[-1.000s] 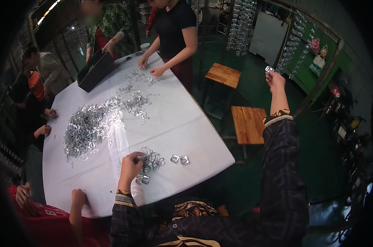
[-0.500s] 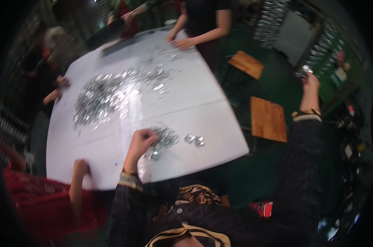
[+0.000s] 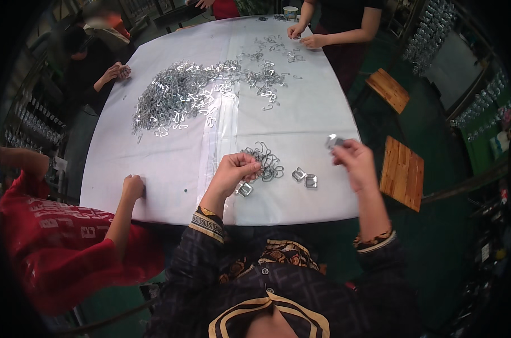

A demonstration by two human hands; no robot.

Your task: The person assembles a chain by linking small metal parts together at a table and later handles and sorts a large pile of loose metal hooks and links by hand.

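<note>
My left hand (image 3: 235,172) rests at the left edge of a small pile of bent metal wire loops (image 3: 269,163). Its thumb and fingers are closed, and I cannot make out what is between them. Over the table's right edge, my right hand (image 3: 355,162) grips a shiny silver metal buckle (image 3: 334,141); whether it holds more than one is blurred. Two silver buckles (image 3: 305,178) lie to the right of the small pile. Another buckle (image 3: 244,190) lies just below my left fingers.
A large heap of metal wire loops (image 3: 176,98) covers the far left of the white table (image 3: 154,163). Co-workers' hands (image 3: 314,39) work around the edges. Wooden stools (image 3: 402,174) stand to the right, near racks hung with metal pieces (image 3: 430,36).
My right hand has swung in from the far right, beside the rack, to the table's right edge, still holding shiny metal. My left hand stays at the small pile. The whole view has shifted.
</note>
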